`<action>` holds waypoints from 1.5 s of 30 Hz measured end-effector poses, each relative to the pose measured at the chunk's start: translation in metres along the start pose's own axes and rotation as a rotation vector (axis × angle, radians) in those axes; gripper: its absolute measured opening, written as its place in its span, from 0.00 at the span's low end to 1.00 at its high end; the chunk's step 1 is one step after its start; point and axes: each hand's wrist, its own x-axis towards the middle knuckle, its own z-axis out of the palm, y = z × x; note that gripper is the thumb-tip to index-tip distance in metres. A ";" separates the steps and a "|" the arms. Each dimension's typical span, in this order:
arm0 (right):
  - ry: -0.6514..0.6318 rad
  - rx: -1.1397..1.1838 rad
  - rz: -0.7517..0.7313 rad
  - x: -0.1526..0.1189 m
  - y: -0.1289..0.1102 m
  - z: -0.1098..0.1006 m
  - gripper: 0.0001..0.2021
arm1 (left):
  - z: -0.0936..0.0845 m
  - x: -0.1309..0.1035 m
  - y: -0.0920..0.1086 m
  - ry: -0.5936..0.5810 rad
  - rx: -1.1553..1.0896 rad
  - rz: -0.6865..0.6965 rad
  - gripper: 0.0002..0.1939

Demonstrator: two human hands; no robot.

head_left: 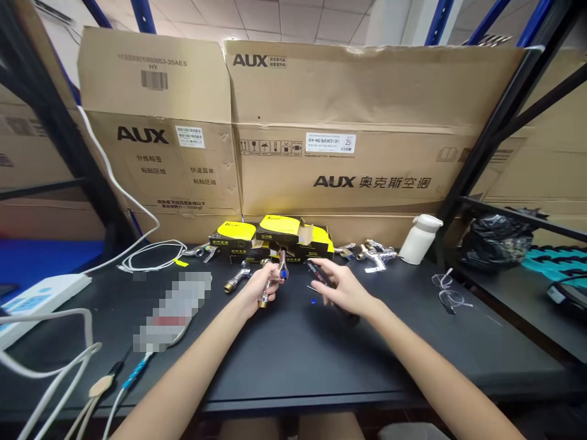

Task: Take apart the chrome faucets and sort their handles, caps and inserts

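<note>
Blue piece (313, 300): small, lies on the black tabletop (293, 360), just beside your right hand (342, 287).
Right grip: your fingers are closed around a black, elongated tool (321, 273).
Left hand (261, 287): you have it clamped on a chrome tap (283, 264).
Tap finish: polished, reflective, with a brass-coloured threaded end (263, 302) and blue mark (284, 275).
Tap position: within your left grip, showing above and below the fingers.
Yellow-and-black boxes (279, 226): behind your left hand, before the cardboard (275, 104).
</note>
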 end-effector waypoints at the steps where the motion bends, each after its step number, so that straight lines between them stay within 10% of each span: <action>1: -0.026 0.023 -0.019 -0.001 -0.004 0.011 0.23 | 0.000 0.000 0.000 0.003 0.000 0.001 0.10; 7: -0.035 0.106 -0.010 -0.005 -0.005 0.038 0.21 | 0.004 -0.003 0.001 0.006 0.013 -0.007 0.11; 45: 0.088 0.219 0.104 -0.005 0.003 0.047 0.21 | 0.010 -0.003 -0.007 0.034 0.105 0.048 0.14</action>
